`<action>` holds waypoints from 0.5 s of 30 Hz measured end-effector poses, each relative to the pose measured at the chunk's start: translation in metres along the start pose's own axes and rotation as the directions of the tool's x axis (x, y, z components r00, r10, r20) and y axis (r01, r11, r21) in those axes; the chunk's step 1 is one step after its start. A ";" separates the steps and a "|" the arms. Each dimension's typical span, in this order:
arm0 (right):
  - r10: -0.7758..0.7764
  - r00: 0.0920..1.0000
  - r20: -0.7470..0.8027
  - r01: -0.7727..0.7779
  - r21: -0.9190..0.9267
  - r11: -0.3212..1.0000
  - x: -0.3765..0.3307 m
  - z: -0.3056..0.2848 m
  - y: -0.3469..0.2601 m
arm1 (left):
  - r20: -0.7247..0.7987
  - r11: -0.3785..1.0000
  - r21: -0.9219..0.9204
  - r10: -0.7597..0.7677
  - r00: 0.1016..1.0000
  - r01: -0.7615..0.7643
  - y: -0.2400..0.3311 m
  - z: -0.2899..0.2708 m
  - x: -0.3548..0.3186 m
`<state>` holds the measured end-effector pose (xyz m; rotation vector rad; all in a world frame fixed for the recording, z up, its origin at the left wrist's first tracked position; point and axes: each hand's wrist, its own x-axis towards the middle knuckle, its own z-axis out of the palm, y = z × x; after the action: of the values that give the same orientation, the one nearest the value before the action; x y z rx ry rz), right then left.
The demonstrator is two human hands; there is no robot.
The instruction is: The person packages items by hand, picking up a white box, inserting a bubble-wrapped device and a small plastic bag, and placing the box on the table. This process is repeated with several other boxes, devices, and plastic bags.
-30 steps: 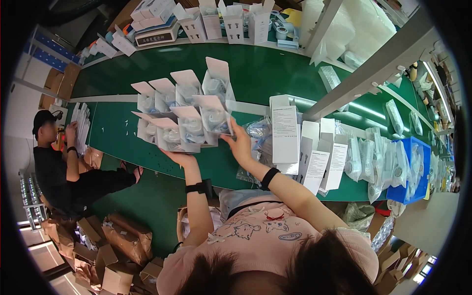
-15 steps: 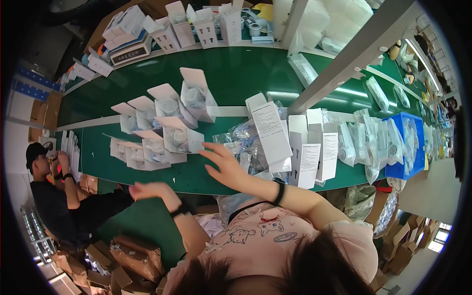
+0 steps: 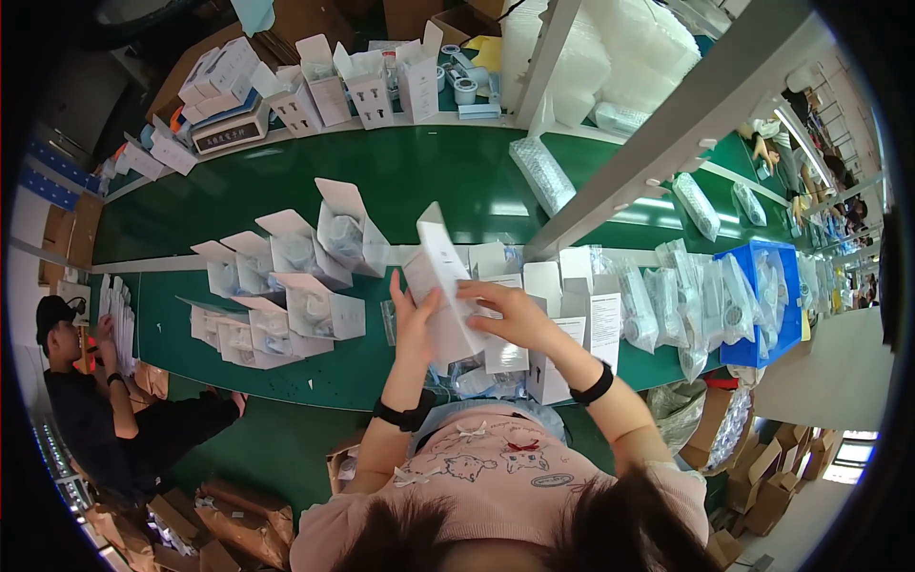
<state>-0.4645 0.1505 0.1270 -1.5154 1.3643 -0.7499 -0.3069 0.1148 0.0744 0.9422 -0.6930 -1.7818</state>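
Note:
A white carton [image 3: 444, 319] with its flap raised is tilted above the green table in front of my body. My left hand [image 3: 416, 329] grips its left side, thumb and fingers round the lower part. My right hand [image 3: 515, 316] holds the opposite side, fingers bent against the carton's face. What is inside the carton cannot be seen. Below lie clear plastic bags [image 3: 477, 377] with small parts. Just right of my right hand stand other open white cartons [image 3: 602, 324] with printed panels.
Left on the table are two rows of open cartons [image 3: 319, 310] with bagged contents. To the right lie several bagged parts [image 3: 660, 307] beside a blue bin [image 3: 783, 319]. A grey post [image 3: 658, 143] slants across the table. A person in black [image 3: 91, 400] sits at the far left.
My left hand has come up from near the table's front edge to the carton. My right hand has moved right, away from the carton rows, and both hands now hold one carton, raised and tilted.

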 end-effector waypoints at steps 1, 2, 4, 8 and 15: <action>-0.046 0.993 0.106 0.048 -0.012 0.999 0.012 -0.005 -0.004 | 0.014 0.996 -0.083 -0.042 0.999 0.043 0.005 -0.010 0.003; -0.092 0.973 0.213 0.098 -0.017 0.995 0.027 -0.010 -0.007 | 0.029 0.983 -0.163 -0.081 0.996 0.085 0.009 -0.017 0.006; -0.029 0.986 0.166 0.025 0.025 0.999 0.075 -0.021 0.004 | 0.017 0.995 -0.098 -0.006 1.000 0.007 0.014 -0.027 0.008; -0.086 0.662 -0.744 -0.300 -0.369 0.880 0.189 -0.059 0.070 | 0.062 0.962 0.143 0.225 0.972 -0.232 0.013 -0.029 0.006; 0.089 0.433 -0.897 -0.862 -0.384 0.330 0.239 -0.098 0.166 | 0.304 0.540 0.701 0.364 0.880 -0.466 0.001 -0.063 -0.003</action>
<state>-0.5719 -0.0958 -0.0209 -1.1320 3.1127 -0.1686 -0.2524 0.1142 0.0418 1.0743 -1.6936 -1.0808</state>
